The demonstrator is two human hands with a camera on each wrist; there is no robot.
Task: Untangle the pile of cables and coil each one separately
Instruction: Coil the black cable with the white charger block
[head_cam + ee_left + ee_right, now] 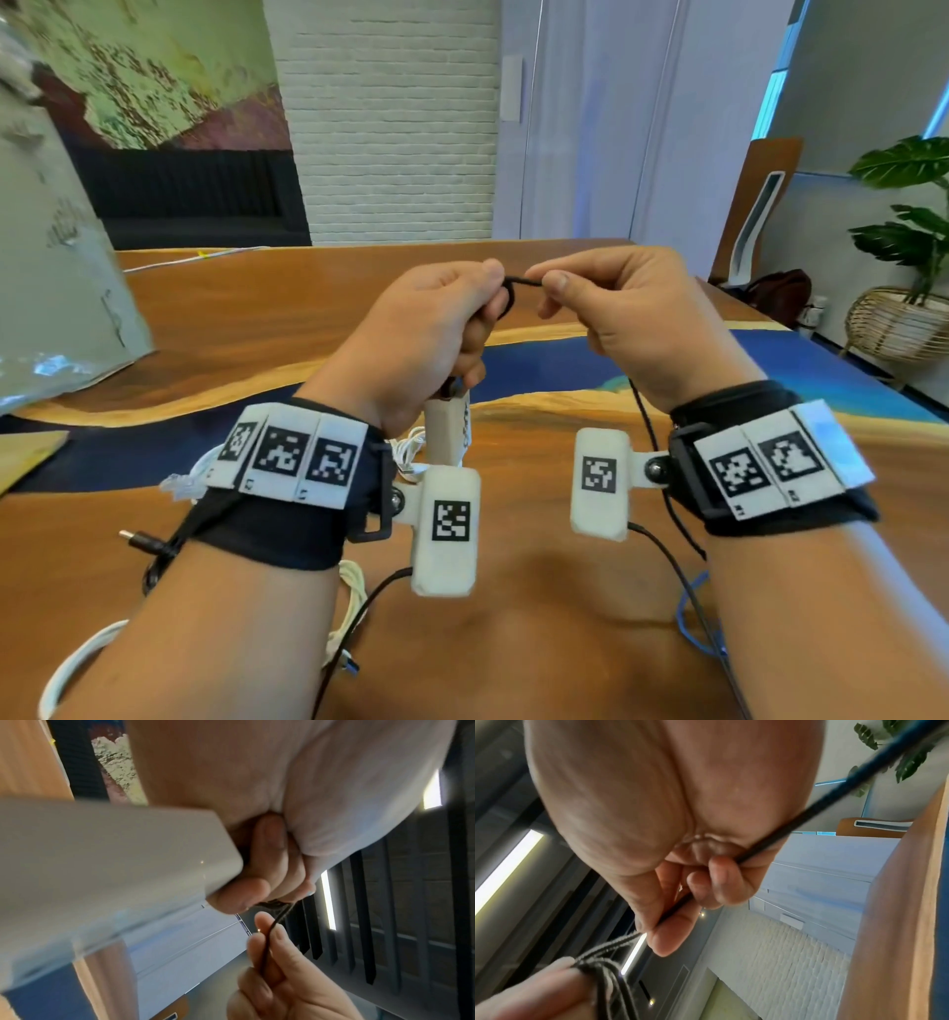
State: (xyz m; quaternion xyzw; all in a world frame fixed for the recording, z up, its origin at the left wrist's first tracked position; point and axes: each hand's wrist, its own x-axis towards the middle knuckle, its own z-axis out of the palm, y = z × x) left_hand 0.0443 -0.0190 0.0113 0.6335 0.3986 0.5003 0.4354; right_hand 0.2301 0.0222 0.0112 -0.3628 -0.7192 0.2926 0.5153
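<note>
white brick wall and a peeling painted panel behind; wooden surface [257,308] with a blue resin band across it, potted plant at far right edge, partly cut off. both hands raised above the surface, close together. left hand [426,329] clenched round several loops of a thin black cable [521,281], thumb on top; the bundle mostly hidden inside the fist, loops seen only in the right wrist view as a blurred dark bunch. a white block-shaped adapter [445,429] hangs below the left hand, its top hidden by the fingers; how it joins the cable cannot be made out. right hand [631,313] pinches the same black cable between thumb and forefinger, other fingers curled; a short taut run spans between the two hands. from the right hand the cable drops past the wrist toward the surface, its end out of sight. on the surface: white cables [354,591] largely covered by the left forearm, a blue cable [688,611] half hidden by the right forearm, a dark plug [141,540] at left.
</note>
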